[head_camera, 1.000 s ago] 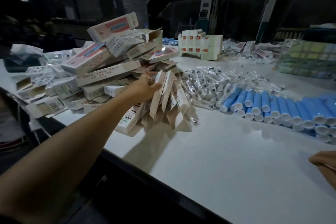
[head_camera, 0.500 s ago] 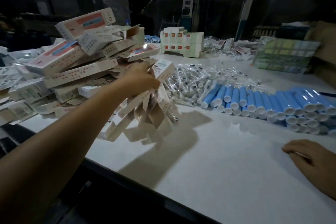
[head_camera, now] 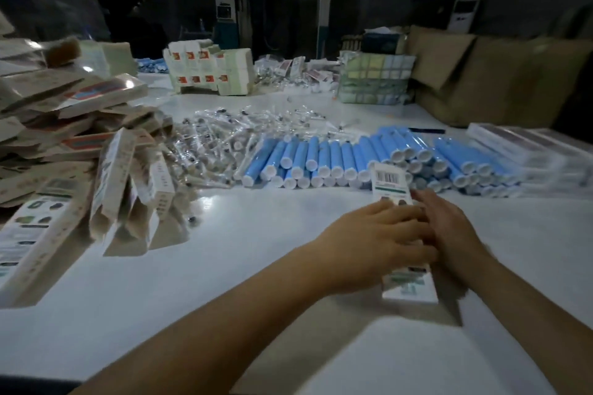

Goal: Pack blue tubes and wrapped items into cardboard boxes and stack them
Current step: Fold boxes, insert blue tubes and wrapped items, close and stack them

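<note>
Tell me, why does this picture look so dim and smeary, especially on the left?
Head view: the hall behind is dark and the light is cool and dim; the white table shows a soft glare patch; the carton pile at left is smeared by motion blur; both hands on the flat carton are slightly soft; the blue tubes are clearer; wide-angle bending stretches the edges.

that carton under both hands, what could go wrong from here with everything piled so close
1. The carton lies with its far end right against the blue tubes; pushing it forward could set the round tubes rolling.
2. The leaning flat cartons on the left look unstable and may slide onto the wrapped items.
3. Left hand and right hand cover the carton, so its flaps are hidden and could crease.
</note>
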